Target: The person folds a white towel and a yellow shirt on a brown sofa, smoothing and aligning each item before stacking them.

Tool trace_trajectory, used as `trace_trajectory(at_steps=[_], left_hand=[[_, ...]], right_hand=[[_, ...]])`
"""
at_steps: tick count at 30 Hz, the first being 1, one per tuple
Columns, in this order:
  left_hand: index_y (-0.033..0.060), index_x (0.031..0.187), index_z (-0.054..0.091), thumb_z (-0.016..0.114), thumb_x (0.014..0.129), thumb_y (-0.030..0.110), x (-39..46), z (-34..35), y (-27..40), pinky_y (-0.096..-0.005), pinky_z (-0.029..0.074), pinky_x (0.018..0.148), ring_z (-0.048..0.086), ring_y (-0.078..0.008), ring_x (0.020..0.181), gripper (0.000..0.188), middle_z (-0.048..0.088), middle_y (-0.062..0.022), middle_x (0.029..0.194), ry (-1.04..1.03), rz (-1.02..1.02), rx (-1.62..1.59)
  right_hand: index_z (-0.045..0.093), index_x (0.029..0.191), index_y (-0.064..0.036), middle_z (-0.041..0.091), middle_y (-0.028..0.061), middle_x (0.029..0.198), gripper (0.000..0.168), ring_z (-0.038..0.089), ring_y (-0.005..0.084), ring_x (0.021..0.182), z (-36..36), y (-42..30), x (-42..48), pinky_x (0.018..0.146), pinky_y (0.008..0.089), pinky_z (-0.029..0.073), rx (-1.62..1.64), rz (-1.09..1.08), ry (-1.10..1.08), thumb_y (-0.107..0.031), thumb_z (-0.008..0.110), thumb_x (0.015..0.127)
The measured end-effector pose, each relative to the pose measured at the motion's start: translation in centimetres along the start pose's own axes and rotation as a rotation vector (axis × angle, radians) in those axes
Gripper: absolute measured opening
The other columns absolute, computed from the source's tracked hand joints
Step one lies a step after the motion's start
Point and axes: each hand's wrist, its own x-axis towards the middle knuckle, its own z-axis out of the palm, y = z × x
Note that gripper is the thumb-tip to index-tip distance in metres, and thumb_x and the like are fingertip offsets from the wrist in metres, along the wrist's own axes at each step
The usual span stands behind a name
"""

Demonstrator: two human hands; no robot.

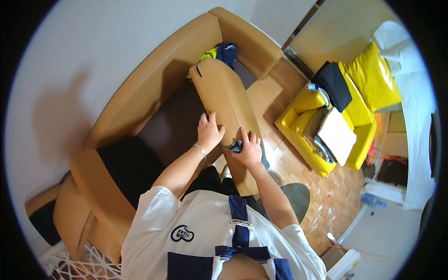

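A long tan leather-look seat cushion (227,94) lies at an angle across the sofa (168,45), reaching toward my body. My left hand (210,134) rests on its left edge with the fingers apart. On the cushion's top face, my right hand (249,149) presses a dark blue-grey cloth (236,146) under its palm and fingers. Part of the cloth shows past the hand on the right. Beneath the cushion, the sofa's dark seat base (175,108) is exposed. A navy and yellow-green garment (225,54) is bunched at the cushion's far end.
To the right, a yellow armchair (301,122) holds a yellow pillow (372,78), black clothing (332,85) and a white flat item (337,136). A dark round-edged stool (297,197) stands near my right arm. Litter dots the wood floor (325,199). More tan cushions (70,210) lie left.
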Motion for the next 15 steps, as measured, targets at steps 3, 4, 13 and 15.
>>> trace_trajectory(at_steps=[3, 4, 13, 15], left_hand=[[0.0162, 0.132, 0.048, 0.066, 0.072, 0.016, 2.3, -0.2, -1.2, -0.0530, 0.031, 0.105, 0.029, -0.0434, 0.132, 0.063, 0.034, -0.0211, 0.142, -0.140, 0.425, 0.237], [0.0183, 0.135, 0.046, 0.067, 0.070, 0.017, 3.1, -1.1, -1.2, -0.0542, 0.027, 0.108, 0.025, -0.0432, 0.136, 0.068, 0.032, -0.0207, 0.144, -0.274, 0.572, 0.329], [0.0423, 0.147, 0.023, 0.076, 0.068, 0.031, 9.2, -5.4, -7.4, -0.0538, 0.017, 0.112, 0.017, -0.0370, 0.142, 0.095, 0.018, -0.0185, 0.154, -0.538, 1.276, 0.839], [0.0349, 0.142, 0.035, 0.077, 0.065, 0.033, 9.9, -3.6, -6.2, -0.0537, 0.019, 0.111, 0.021, -0.0385, 0.139, 0.088, 0.025, -0.0227, 0.149, -0.530, 1.358, 0.814]], right_hand=[[0.042, 0.137, -0.016, 0.047, 0.0185, 0.127, 0.085, 0.048, 0.0375, 0.111, -0.6, -0.8, 1.2, 0.088, 0.0451, 0.049, -0.023, -0.007, -0.043, -0.035, 0.080, 0.063], [0.043, 0.135, -0.015, 0.049, 0.0176, 0.125, 0.082, 0.049, 0.0373, 0.110, -0.3, -0.9, 1.2, 0.088, 0.0445, 0.049, -0.025, 0.020, -0.026, -0.034, 0.079, 0.064], [0.048, 0.131, -0.010, 0.057, 0.0108, 0.119, 0.073, 0.052, 0.0356, 0.104, 3.5, -5.5, 1.0, 0.087, 0.0421, 0.048, 0.022, 0.151, 0.034, -0.031, 0.076, 0.067], [0.041, 0.137, -0.012, 0.050, 0.0175, 0.126, 0.089, 0.051, 0.0367, 0.104, 3.3, -6.7, 1.2, 0.088, 0.0429, 0.047, -0.025, 0.142, 0.020, -0.039, 0.080, 0.061]])
